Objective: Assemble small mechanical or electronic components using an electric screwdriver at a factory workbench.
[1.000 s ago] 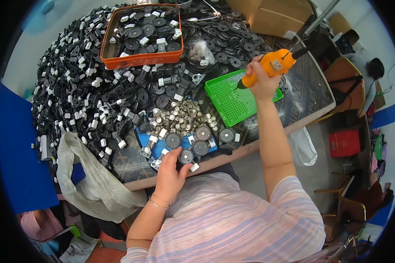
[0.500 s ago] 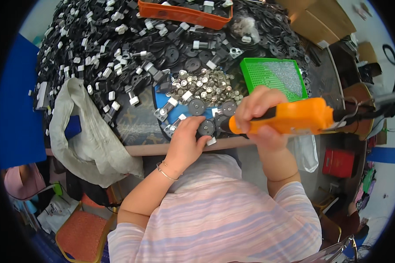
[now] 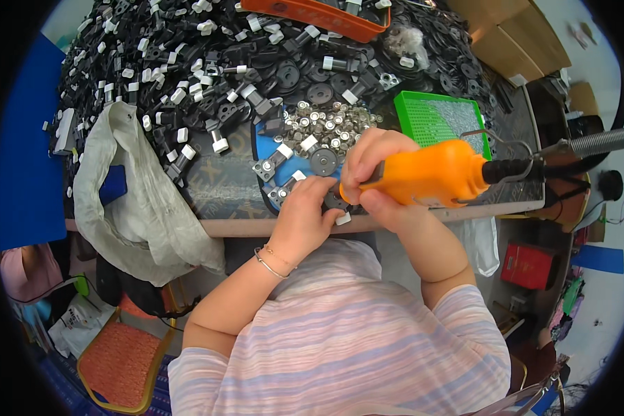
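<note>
My right hand (image 3: 385, 166) is wrapped round an orange electric screwdriver (image 3: 437, 173) with a cord and spring hanger at its rear end. Its tip points left, down onto a black disc-shaped part (image 3: 335, 201) at the table's front edge. Fingers of my left hand (image 3: 304, 215) press against that part and hold it in place, hiding some of it; a white end sticks out below. Just beyond, another black disc (image 3: 324, 161) and black-and-white bracket parts (image 3: 274, 163) lie on a blue mat (image 3: 299, 168). Small silver metal pieces (image 3: 333, 123) are heaped behind them.
A large heap of black-and-white parts (image 3: 180, 83) covers the table's far left, and stacked black discs (image 3: 440, 62) the far right. A green tray (image 3: 401, 114) of small screws stands right, an orange bin (image 3: 312, 22) at the back. A grey cloth bag (image 3: 139, 208) hangs over the front edge.
The screwdriver and my right hand have moved left, bringing the tip onto the black part beside my left fingers. My left hand stays at the part; the whole view has shifted slightly.
</note>
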### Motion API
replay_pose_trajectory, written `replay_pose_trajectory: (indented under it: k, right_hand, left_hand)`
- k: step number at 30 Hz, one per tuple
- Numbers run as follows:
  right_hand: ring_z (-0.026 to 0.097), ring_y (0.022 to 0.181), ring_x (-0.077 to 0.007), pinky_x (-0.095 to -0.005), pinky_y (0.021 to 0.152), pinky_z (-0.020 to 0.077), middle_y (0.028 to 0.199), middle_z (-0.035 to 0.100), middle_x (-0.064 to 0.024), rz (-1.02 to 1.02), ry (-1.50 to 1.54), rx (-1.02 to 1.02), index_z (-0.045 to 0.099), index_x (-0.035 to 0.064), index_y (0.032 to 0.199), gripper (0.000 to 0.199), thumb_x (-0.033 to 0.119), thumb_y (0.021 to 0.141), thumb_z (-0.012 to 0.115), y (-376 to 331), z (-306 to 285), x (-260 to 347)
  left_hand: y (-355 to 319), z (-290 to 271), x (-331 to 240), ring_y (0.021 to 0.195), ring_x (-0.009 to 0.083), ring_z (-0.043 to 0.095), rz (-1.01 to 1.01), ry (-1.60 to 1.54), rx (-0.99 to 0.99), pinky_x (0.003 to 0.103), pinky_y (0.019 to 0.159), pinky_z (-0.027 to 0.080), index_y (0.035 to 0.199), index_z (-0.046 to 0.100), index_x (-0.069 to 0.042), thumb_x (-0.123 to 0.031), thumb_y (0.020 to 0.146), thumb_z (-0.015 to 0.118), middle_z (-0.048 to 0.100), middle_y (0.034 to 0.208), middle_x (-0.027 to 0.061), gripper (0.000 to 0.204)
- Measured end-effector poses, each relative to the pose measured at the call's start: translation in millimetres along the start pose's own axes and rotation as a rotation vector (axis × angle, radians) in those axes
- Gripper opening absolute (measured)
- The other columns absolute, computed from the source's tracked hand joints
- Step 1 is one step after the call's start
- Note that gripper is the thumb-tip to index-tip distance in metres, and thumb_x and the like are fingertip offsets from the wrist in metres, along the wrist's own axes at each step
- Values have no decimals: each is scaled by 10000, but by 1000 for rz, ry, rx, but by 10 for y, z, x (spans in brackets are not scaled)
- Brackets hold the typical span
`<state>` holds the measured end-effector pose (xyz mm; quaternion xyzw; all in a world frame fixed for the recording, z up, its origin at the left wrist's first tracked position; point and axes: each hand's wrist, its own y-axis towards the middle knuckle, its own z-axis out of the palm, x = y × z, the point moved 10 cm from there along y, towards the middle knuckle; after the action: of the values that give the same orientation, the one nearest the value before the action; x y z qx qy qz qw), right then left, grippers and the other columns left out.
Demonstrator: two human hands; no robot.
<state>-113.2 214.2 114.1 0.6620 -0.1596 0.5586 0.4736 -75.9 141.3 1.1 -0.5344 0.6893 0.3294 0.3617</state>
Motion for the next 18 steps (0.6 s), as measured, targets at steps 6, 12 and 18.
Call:
replay_pose_trajectory:
  k: [6, 12, 18]
  right_hand:
    - [539, 729, -161, -269, 626, 458, 841, 534, -69, 51, 91, -41, 542, 51, 887, 224, 80, 717, 685, 12, 27, -102]
    - [531, 651, -136, -235, 551, 454, 845, 537, -98, -102, 18, 77, 571, 35, 896, 269, 218, 776, 727, 62, 42, 68]
    - [527, 652, -187, -305, 589, 453, 867, 500, -98, -297, 145, -132, 527, 28, 981, 263, 183, 802, 642, -17, -746, 657]
  left_hand:
    - [6, -3, -13, 881, 342, 543, 17, -10, -12, 399, 759, 458, 1034, 584, -10, -55, 652, 731, 572, 913, 144, 411]
    - [8, 10, -22, 883, 345, 543, 20, 22, 0, 396, 764, 459, 1036, 582, -9, -52, 654, 727, 569, 907, 150, 411]
    - [8, -31, -32, 854, 333, 554, -41, -40, -18, 377, 743, 468, 1058, 584, 13, -64, 662, 744, 580, 927, 159, 434]
